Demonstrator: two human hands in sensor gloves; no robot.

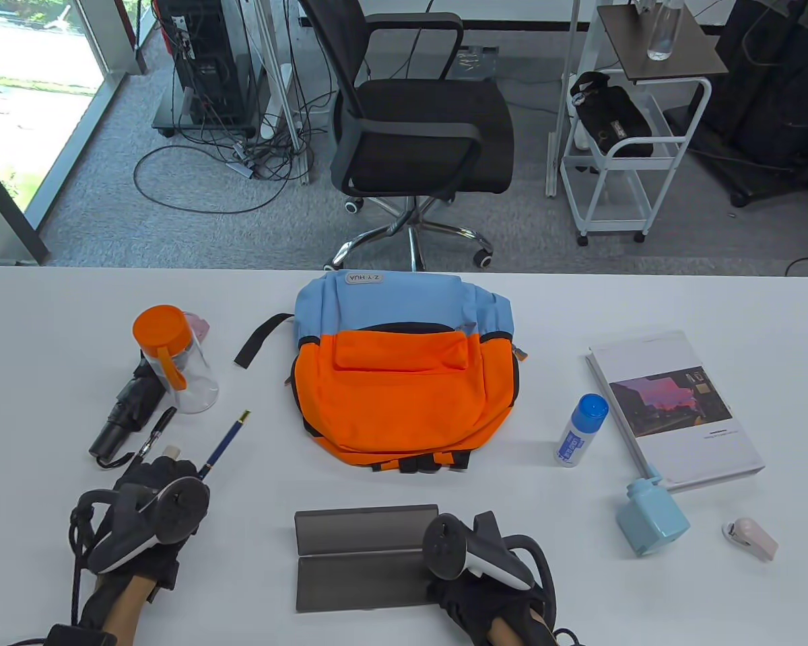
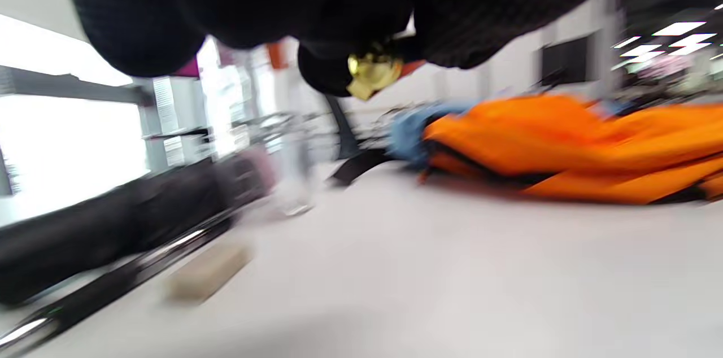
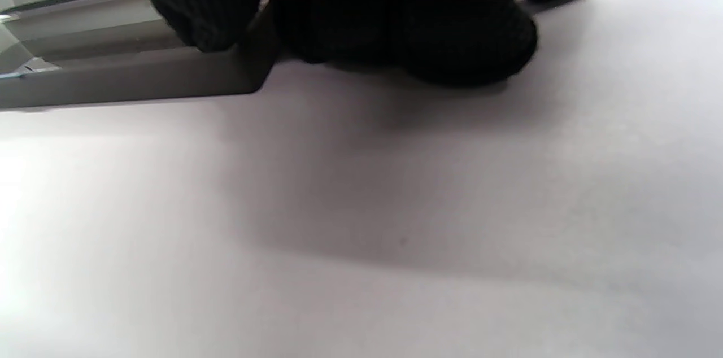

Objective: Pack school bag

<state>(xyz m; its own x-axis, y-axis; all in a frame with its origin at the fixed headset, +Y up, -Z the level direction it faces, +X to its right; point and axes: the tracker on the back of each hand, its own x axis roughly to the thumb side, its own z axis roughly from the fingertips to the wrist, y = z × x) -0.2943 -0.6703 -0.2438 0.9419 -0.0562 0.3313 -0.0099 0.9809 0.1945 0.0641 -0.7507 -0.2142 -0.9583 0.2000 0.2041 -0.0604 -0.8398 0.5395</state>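
The backpack (image 1: 404,370) lies zipped at counter centre. A blue pen (image 1: 223,437) is gripped by the left hand (image 1: 149,515); the right hand (image 1: 475,562) rests on the grey case (image 1: 360,558), grip indeterminable. Collection is judged underway; the zipper must be opened next.

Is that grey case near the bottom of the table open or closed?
Open. The grey case lies spread flat in two halves on the table, a hinge line between them. The right hand rests at its right edge.
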